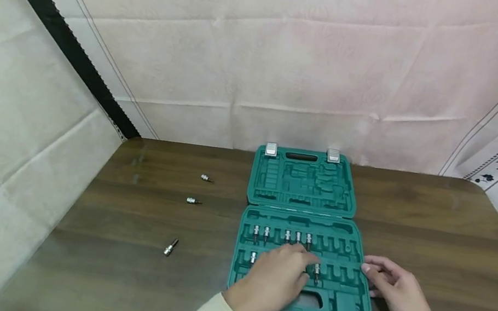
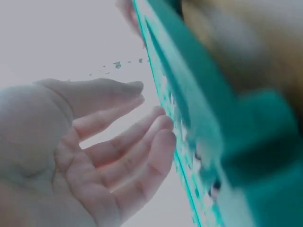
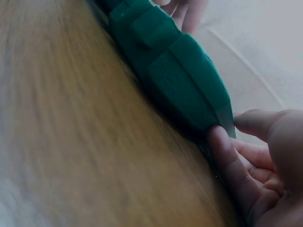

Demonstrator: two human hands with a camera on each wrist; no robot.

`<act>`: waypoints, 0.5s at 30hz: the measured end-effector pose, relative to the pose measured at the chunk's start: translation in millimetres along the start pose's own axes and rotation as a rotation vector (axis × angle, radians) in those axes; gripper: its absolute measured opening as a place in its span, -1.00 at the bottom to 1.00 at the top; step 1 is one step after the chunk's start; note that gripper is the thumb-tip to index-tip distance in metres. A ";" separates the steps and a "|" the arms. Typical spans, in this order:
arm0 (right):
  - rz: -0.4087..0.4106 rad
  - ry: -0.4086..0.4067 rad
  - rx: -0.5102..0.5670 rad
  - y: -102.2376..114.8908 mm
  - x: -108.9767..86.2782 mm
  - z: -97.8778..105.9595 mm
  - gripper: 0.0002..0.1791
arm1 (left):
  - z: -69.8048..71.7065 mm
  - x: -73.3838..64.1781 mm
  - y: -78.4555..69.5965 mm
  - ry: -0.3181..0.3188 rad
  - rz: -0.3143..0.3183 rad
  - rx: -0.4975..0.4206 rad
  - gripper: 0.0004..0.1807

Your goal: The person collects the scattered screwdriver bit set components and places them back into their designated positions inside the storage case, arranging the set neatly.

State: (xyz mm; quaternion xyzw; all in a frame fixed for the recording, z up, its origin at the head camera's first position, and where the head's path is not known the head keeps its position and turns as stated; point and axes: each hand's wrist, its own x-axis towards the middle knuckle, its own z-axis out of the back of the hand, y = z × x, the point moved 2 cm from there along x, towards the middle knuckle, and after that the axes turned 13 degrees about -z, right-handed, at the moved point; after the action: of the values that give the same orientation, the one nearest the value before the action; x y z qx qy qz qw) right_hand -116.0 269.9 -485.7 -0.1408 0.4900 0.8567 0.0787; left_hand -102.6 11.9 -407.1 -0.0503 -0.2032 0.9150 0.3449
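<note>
A green tool case [image 1: 348, 303] lies unfolded on the table, its moulded lower half towards me. Several silver bit sockets [image 1: 316, 272] with dark tips sit in its slots. My left hand [image 1: 277, 277] reaches over this half, fingertips close above the slots and hiding some of them. In the left wrist view its fingers [image 2: 128, 165] are loosely bent, with a gap below the thumb and no object showing between them. My right hand [image 1: 397, 293] holds the right edge of the case between thumb and fingers, also seen in the right wrist view.
Three loose bit sockets lie left of the case: a far one [image 1: 206, 177], a middle one [image 1: 193, 201] and a nearer one [image 1: 170, 247]. The lid [image 1: 274, 182] with two metal latches leans back near the pale cloth wall [image 1: 254, 67]. Wooden table [image 1: 119, 266] surrounds the case.
</note>
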 end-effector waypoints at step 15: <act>-0.008 -0.006 -0.009 -0.1 -1.4 -1.0 -0.49 | 39.7 -35.0 59.5 -0.261 0.177 0.039 -0.64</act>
State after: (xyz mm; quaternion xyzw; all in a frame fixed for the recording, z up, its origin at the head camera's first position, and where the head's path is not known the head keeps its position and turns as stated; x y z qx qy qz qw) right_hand -114.5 269.0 -485.9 -0.1403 0.4853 0.8590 0.0828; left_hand -121.6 -64.7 -396.8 0.0579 -0.2234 0.9443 0.2347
